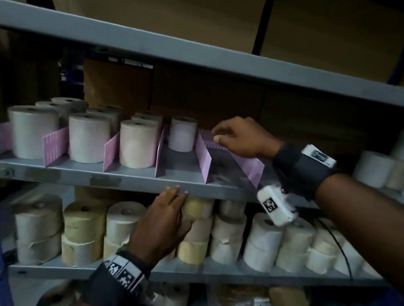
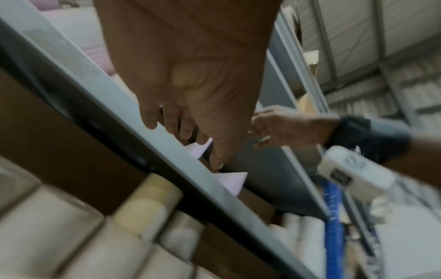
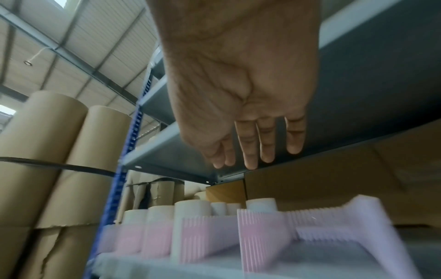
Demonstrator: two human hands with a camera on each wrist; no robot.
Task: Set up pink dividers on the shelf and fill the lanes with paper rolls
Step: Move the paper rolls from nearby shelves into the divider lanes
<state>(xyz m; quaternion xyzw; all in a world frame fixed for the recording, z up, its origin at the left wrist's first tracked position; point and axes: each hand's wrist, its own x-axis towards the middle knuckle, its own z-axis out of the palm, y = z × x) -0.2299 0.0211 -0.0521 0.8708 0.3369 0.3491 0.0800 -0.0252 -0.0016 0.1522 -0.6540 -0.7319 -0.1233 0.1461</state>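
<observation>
Pink dividers (image 1: 203, 157) stand upright across the middle shelf (image 1: 121, 179), with paper rolls (image 1: 137, 143) filling the lanes toward 9 o'clock and one lone roll (image 1: 182, 133) at the back of the next lane. Right hand (image 1: 240, 138) hovers over the far divider (image 1: 249, 165), fingers loose, holding nothing. Left hand (image 1: 163, 224) sits flat and relaxed below the shelf's front lip at 6 o'clock.
</observation>
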